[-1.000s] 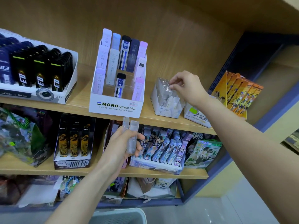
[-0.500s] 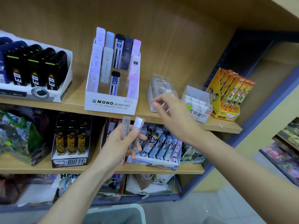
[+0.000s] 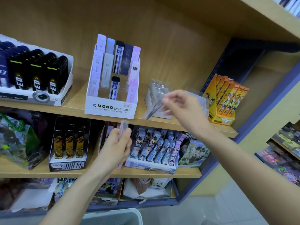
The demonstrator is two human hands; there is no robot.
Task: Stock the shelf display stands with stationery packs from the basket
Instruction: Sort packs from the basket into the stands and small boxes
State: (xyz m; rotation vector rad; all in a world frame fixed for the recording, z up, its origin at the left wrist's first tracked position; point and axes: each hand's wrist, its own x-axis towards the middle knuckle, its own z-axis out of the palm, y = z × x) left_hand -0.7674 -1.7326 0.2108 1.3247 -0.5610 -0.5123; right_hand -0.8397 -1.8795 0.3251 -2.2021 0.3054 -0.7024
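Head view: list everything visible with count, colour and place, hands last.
white MONO cardboard display stand: one, white, upper shelf centre
slim lead cases: about eleven, pastel, black, navy, in that stand
white tray of black packs: one, upper shelf left
small clear stand: one, transparent, right of MONO stand
orange cartoon-print box: one, upper shelf right
black-and-gold pack box: one, middle shelf
tray of illustrated pastel packs: one, middle shelf right
pale plastic basket: one, bottom edge
upright clear plastic pack: one, transparent, below MONO stand
tilted clear plastic pack: one, blurred, before clear stand
left hand: grips the upright pack
right hand: pinches the tilted pack
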